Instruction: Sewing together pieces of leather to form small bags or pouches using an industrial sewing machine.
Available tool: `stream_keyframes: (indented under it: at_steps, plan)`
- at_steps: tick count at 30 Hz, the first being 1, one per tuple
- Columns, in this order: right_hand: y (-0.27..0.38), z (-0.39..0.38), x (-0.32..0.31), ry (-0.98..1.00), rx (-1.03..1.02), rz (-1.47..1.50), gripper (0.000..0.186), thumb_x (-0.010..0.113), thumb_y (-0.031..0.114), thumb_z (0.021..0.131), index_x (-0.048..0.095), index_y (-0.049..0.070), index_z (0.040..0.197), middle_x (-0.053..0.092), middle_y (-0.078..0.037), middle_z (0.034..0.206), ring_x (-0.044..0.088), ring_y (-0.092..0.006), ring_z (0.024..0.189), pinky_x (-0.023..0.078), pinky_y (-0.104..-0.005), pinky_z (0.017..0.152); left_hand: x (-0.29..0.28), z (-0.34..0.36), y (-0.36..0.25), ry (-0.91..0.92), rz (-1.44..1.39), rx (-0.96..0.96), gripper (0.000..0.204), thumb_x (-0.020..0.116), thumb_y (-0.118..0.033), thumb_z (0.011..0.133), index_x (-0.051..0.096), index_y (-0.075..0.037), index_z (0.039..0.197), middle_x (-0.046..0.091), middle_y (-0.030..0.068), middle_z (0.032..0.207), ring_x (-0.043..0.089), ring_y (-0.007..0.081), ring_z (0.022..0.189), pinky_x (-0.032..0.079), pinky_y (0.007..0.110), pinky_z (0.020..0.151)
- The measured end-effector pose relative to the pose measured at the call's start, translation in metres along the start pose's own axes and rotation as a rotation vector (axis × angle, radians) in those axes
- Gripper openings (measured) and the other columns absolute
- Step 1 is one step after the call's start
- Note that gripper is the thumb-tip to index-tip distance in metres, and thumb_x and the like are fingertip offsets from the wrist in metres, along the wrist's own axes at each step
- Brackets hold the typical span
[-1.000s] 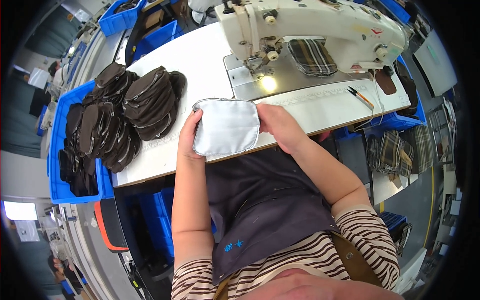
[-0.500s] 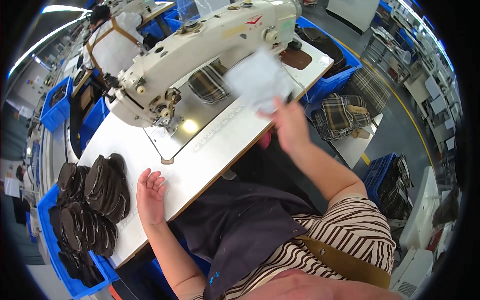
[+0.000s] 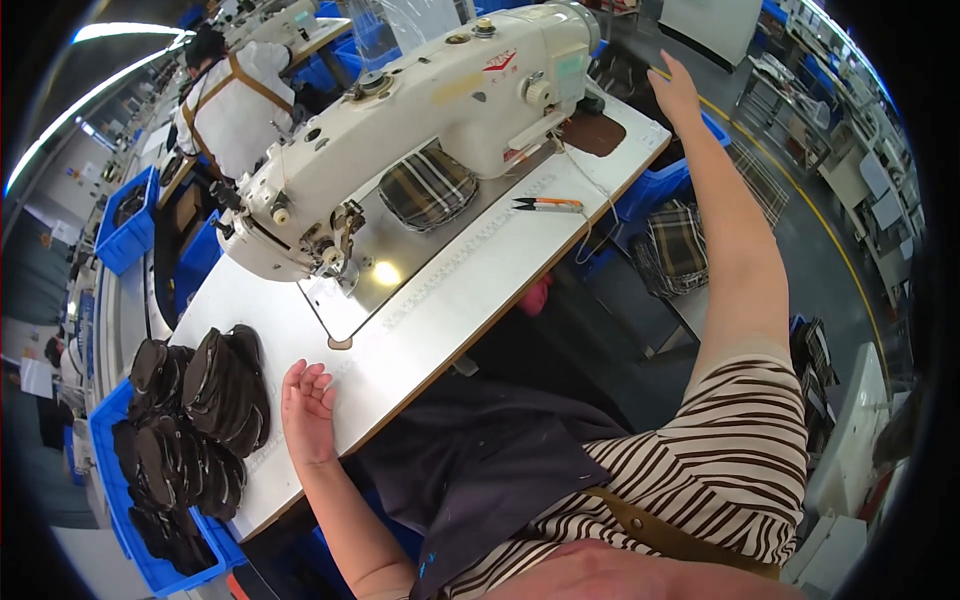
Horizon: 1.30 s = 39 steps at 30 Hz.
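Note:
My left hand (image 3: 310, 412) rests at the table's front edge, palm up. Its fingers are loosely bent with nothing in them, beside a pile of dark brown padded fabric pieces (image 3: 222, 390). My right arm stretches out to the far right, and the right hand (image 3: 677, 90) is over a blue bin (image 3: 655, 185) holding dark fabric. That hand's thumb and fingers are apart, and I see nothing held. A white sewing machine (image 3: 400, 110) stands on the white table (image 3: 455, 285). Under its arm lies a stack of plaid fabric pieces (image 3: 430, 188).
An orange and black pen (image 3: 548, 205) lies near the table's edge beside a loose cord. More plaid pieces (image 3: 675, 245) are on a low surface at the right. Another blue bin (image 3: 120, 400) sits at the left. A co-worker (image 3: 235, 105) is seated at the far left.
My right hand has moved farther right and away, over the bin. The blurred white sheet it carried is out of sight, and the pen on the table shows now. My left hand stays put.

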State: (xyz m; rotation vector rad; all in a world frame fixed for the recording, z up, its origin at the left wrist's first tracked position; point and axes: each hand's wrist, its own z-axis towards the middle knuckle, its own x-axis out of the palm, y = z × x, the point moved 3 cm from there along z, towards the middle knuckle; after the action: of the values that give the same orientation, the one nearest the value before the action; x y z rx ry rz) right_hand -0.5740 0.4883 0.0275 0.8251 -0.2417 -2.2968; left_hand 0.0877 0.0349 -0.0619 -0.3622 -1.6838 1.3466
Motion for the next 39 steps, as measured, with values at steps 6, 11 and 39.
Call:
stream_keyframes:
  at_steps: [6,11,39]
  plan:
    - [0.057,-0.106,0.024,0.251,0.173,0.292,0.032,0.063,0.028,0.103,0.076,0.007,0.124,0.076,-0.015,0.118,0.072,-0.0297,0.113,0.054,-0.0373,0.098,-0.002,-0.007,-0.008,-0.037,0.028,0.001,0.045,0.061,-0.026,0.109,0.054,-0.001,0.145,0.068,0.0153,0.132,0.069,0.0211,0.115,0.059,0.032,0.097]
    - [0.166,-0.160,-0.012,0.274,-0.050,0.524,0.019,0.066,0.014,0.102,0.077,0.003,0.114,0.076,-0.011,0.109,0.072,-0.0248,0.099,0.054,-0.0335,0.085,0.008,-0.003,-0.008,-0.017,0.062,-0.050,0.040,0.057,-0.023,0.110,0.057,-0.001,0.144,0.069,0.0152,0.132,0.069,0.0212,0.115,0.057,0.030,0.096]
    - [0.397,-0.259,-0.012,0.599,-0.570,0.690,0.011,0.070,0.011,0.090,0.071,0.006,0.100,0.073,-0.011,0.106,0.070,-0.0305,0.096,0.056,-0.0427,0.084,-0.055,-0.003,-0.166,-0.732,1.650,0.705,0.026,0.074,-0.022,0.095,0.074,-0.012,0.119,0.075,0.0066,0.121,0.064,0.0317,0.121,0.050,0.042,0.101]
